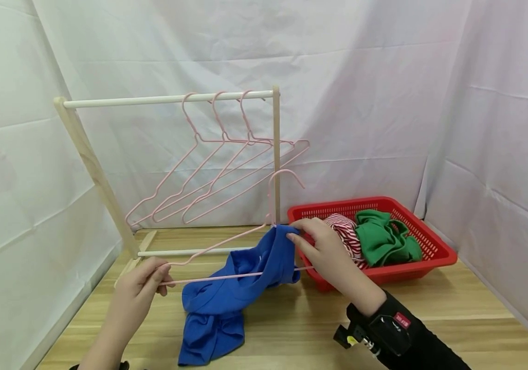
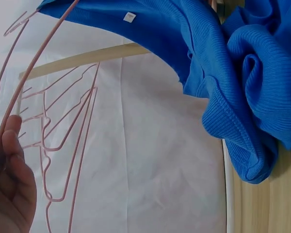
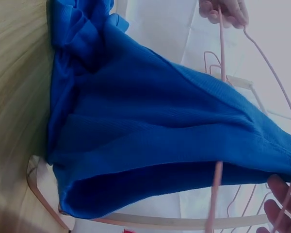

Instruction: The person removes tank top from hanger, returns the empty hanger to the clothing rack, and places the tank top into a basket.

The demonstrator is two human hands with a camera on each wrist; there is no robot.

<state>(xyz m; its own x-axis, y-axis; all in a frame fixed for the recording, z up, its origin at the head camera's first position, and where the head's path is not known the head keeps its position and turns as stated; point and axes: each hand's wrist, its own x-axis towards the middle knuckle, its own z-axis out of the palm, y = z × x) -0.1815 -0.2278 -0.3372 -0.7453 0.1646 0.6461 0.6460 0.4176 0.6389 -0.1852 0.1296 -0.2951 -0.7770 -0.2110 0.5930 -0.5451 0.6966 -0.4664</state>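
Observation:
A pink wire hanger (image 1: 222, 245) is held above the table by my left hand (image 1: 136, 290), which pinches its left corner. My right hand (image 1: 326, 252) pinches a blue ribbed garment (image 1: 240, 288) close to the hanger's neck, its thumb and forefinger on the cloth's edge. The hanger's right side passes through the garment; part of its lower bar is hidden by the cloth and its tip comes out beyond. In the left wrist view, a small white label (image 2: 129, 17) shows inside the garment. The garment's loose end hangs down to the table.
Behind the hands stands a rack with a white rail (image 1: 152, 100) and wooden posts (image 1: 97, 174); several pink hangers (image 1: 219, 177) hang there. At the right, a red basket (image 1: 444, 257) holds a red-and-white striped cloth (image 1: 344, 234) and a green cloth (image 1: 386, 244). White curtains surround the table.

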